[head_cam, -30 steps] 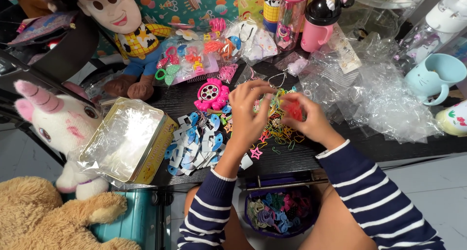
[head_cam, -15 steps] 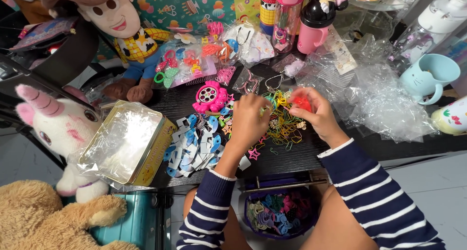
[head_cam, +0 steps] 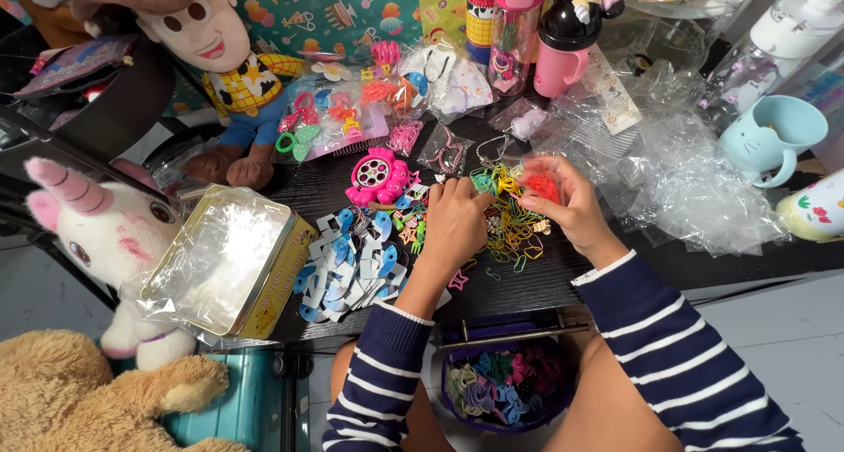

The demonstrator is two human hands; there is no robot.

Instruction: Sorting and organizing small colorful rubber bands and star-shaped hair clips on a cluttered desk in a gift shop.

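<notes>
A tangle of small coloured clips [head_cam: 512, 225] in yellow, green and orange lies on the black table [head_cam: 527, 285]. My left hand [head_cam: 455, 221] rests on the left side of that tangle, fingers curled and pinching at a few pieces. My right hand [head_cam: 563, 201] is just right of it, holding a small red clip [head_cam: 542, 187] between thumb and fingers. Both sleeves are navy with white stripes.
A pile of blue and white clips [head_cam: 352, 267] and a pink toy wheel [head_cam: 376, 178] lie left of my hands. A gold tin [head_cam: 230, 263] in plastic sits further left, beside plush toys. Crumpled clear plastic [head_cam: 677, 175], a blue mug [head_cam: 774, 137] and bottles stand right. A purple container of hair ties [head_cam: 503, 390] rests on my lap.
Both hands have stayed over the coloured clips, shifting slightly; the right hand keeps the red clip and the left fingers work at the tangle. The camera view has drifted a little.
</notes>
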